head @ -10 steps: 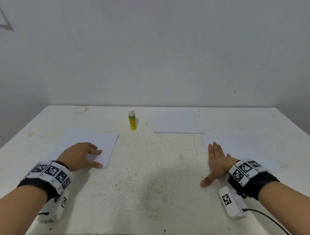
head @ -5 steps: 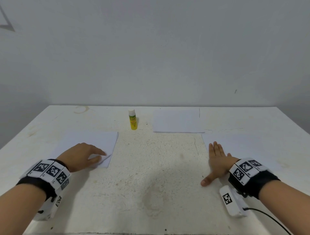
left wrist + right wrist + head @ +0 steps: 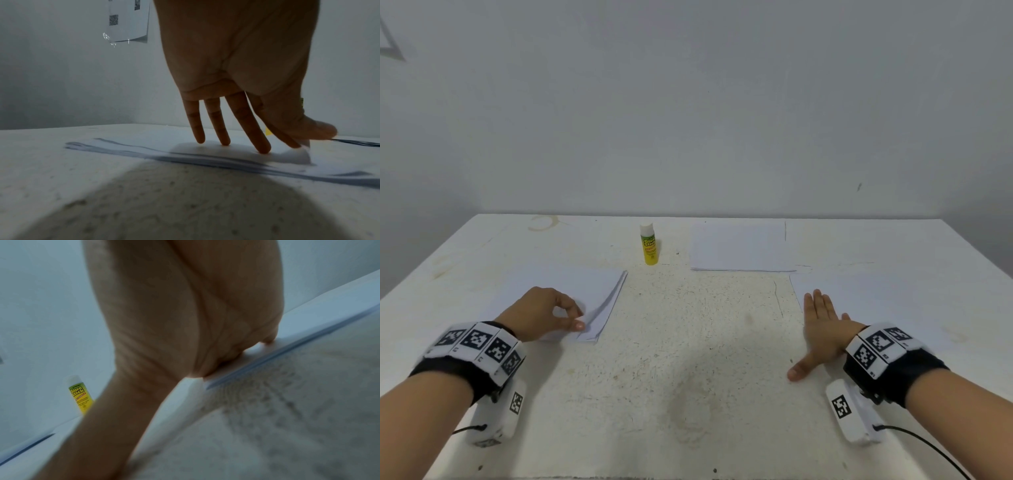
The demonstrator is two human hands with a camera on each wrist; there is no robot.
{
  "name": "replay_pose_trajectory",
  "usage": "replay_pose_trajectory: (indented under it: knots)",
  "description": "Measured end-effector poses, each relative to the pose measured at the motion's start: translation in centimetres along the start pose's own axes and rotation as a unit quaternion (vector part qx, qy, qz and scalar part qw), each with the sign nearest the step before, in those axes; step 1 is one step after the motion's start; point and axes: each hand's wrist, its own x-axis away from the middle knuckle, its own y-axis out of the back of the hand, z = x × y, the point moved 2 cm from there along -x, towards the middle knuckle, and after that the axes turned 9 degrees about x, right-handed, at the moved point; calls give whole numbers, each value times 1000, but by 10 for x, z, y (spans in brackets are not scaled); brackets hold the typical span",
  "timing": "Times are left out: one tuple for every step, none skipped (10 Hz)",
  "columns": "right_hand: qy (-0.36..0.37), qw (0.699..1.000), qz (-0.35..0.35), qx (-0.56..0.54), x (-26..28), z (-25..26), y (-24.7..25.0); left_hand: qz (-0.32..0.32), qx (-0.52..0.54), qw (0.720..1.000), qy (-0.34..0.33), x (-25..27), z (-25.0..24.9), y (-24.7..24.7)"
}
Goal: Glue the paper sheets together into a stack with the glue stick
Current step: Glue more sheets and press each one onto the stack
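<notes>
While our left hand (image 3: pixel 541 313) pinches up the near right corner of the top sheet (image 3: pixel 571 291) by the table's (image 3: pixel 688 359) left edge, our right hand (image 3: pixel 822 329) lies flat, holding nothing; the glue stick (image 3: pixel 649 245) stands upright toward the far edge, roughly midway between both.

White speckled table (image 3: pixel 688 394), stained ring at far left, plain grey-white wall (image 3: pixel 688 102) behind, printed sheet (image 3: pixel 128 21) taped up
</notes>
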Motion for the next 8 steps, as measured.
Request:
replay_pose_trajectory:
  knots:
    - [0,1000,3,-1,0,0,0,-4,-51,998,-29,-1,-2,-1]
    - [0,1000,4,-2,0,0,1,-42,-99,994,-14,-1,-5,0]
    - [0,1000,1,-2,0,0,1,-121,-130,984,-20,1,-10,2]
    - [1,1000,3,0,0,0,0,-203,-125,970,-47,4,-16,4]
    - [1,1000,3,0,-1,0,0,-239,-144,956,-93,6,-20,5]
    - [3,1000,2,0,-1,-1,0,-255,-150,940,-169,9,-23,5]
    - [5,1000,1,6,-3,-1,0,-258,-144,926,-236,16,-37,5]
    - [5,1000,0,11,-3,-1,-1,-254,-155,904,-306,24,-70,-4]
